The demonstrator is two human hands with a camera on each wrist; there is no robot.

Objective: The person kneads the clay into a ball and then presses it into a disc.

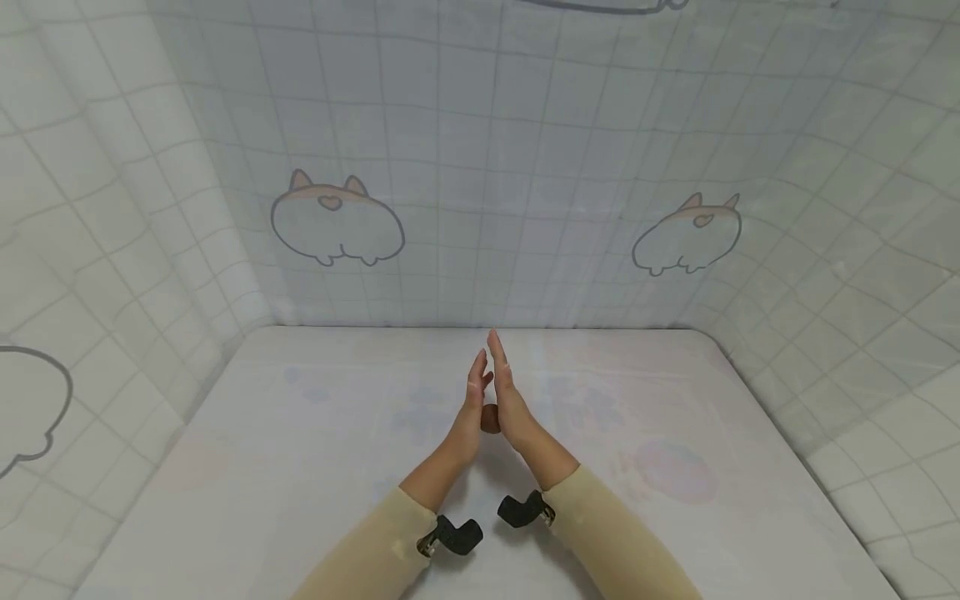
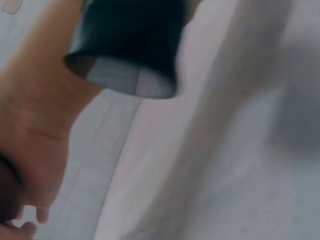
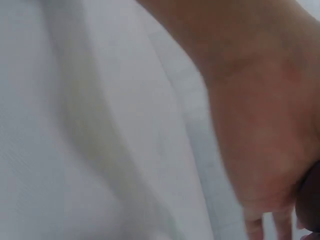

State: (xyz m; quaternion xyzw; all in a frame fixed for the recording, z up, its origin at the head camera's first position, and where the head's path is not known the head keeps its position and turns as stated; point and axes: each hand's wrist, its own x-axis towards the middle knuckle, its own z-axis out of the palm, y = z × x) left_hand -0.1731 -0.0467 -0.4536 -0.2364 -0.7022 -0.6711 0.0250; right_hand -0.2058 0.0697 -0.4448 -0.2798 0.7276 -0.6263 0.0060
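A small rounded brown lump (image 1: 490, 419) sits between my two palms, over the middle of the table. From the left my left hand (image 1: 469, 412) touches it, its fingers straight and pointing forward. My right hand (image 1: 514, 410) lies against the other side, also with straight fingers. The fingertips of the two hands lean close together, in front of the lump. At the left edge of the left wrist view, part of the dark lump (image 2: 9, 192) shows beside a palm. The right wrist view catches the lump (image 3: 310, 200) at its right edge, partly cut off.
The pale table (image 1: 315, 467) has faint coloured patterns. A gridded sheet (image 1: 517, 142) with animal drawings hangs behind it and along both sides. Black wrist mounts (image 1: 459, 536) stick out from both light sleeves (image 1: 611, 529) and stand near each other.
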